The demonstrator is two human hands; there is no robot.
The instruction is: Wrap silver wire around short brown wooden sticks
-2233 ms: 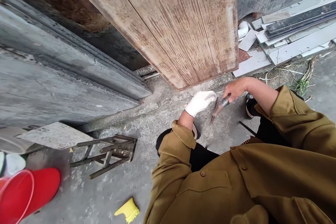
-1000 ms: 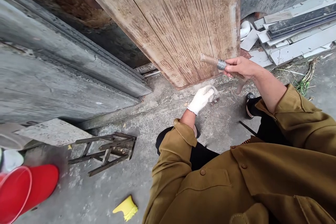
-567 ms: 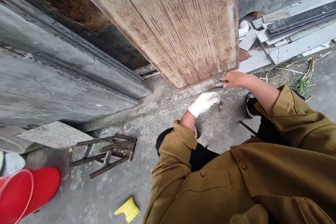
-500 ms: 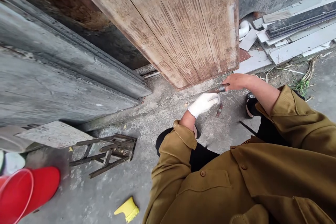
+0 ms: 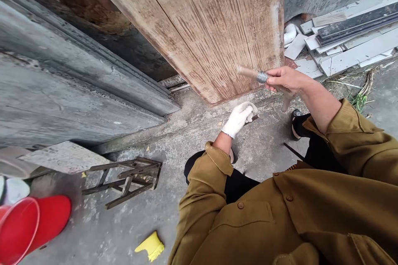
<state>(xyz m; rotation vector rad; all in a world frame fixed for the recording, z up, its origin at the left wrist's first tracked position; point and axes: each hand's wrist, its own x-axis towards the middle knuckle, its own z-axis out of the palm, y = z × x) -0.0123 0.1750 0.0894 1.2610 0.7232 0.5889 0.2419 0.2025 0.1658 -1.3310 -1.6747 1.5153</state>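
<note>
My right hand [image 5: 284, 78], bare, is closed around a wooden stick [image 5: 247, 71] with silvery wire wound round it. A short piece of the stick's lower end juts out below the hand, slightly blurred. The stick's far end lies in front of the wooden plank panel [image 5: 214, 33]. My left hand [image 5: 241, 118], in a white glove, is lower and to the left, its fingers curled. A small dark brown piece [image 5: 255, 118] shows at its fingertips; most of it is hidden, and its kind cannot be made out.
A small wooden stool [image 5: 133, 176] lies on the concrete floor at left, near a red bucket [image 5: 49, 219] and a pale board [image 5: 66, 158]. A yellow piece [image 5: 151, 246] lies in front. Boards and strips [image 5: 351, 37] are stacked at right by the wall. A concrete ledge [image 5: 137, 132] runs along the panel's foot.
My right hand has risen away from my left, bringing the wire-bound stick up in front of the panel. My left hand has stayed nearly in place, its fingers turned slightly downward.
</note>
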